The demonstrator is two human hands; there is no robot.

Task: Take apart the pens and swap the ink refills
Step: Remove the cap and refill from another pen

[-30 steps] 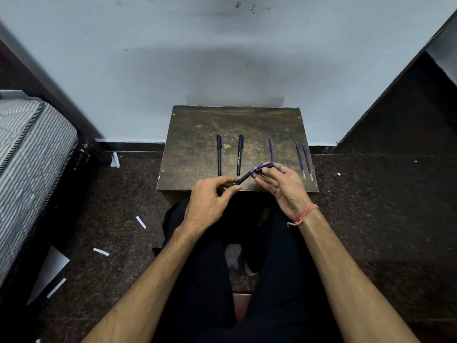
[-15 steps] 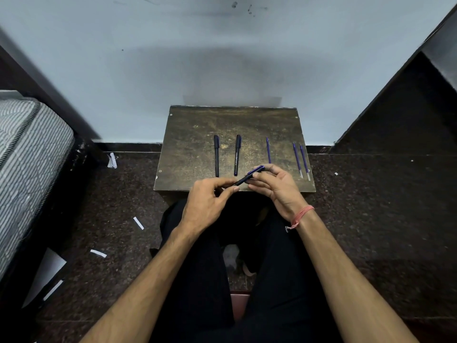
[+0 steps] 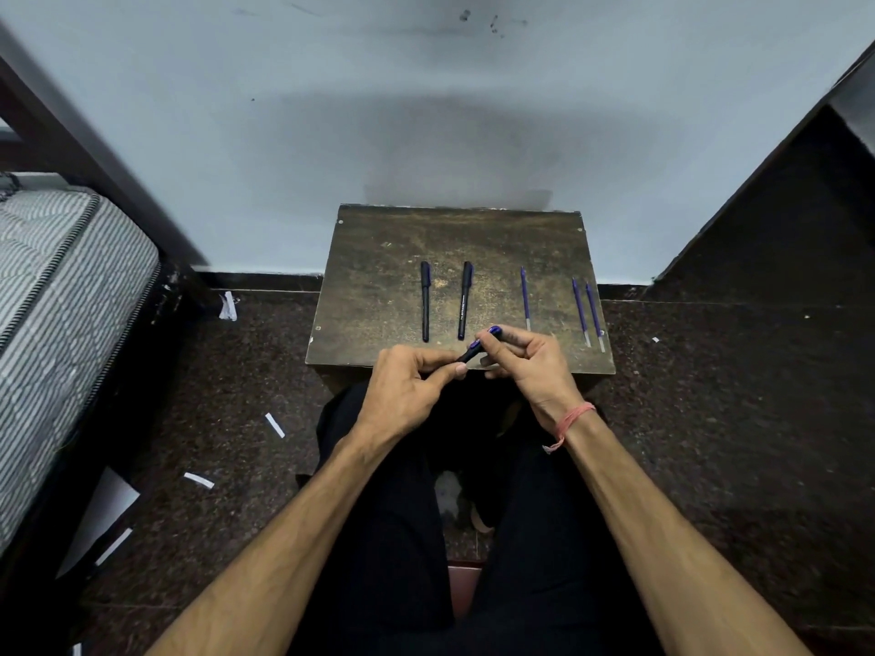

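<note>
Dark pen (image 3: 475, 349) with blue cap end, both hands pinching it, tilted

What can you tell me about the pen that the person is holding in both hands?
The held pen is slim, dark, almost black, with blue at its far end, and looks like plastic. It tilts, its blue end pointing up and right, over the near edge of the small wooden table. The left hand pinches its lower end between thumb and fingers; the right hand pinches its blue upper end. Fingers hide part of it, so any joint or refill is not visible.
</note>
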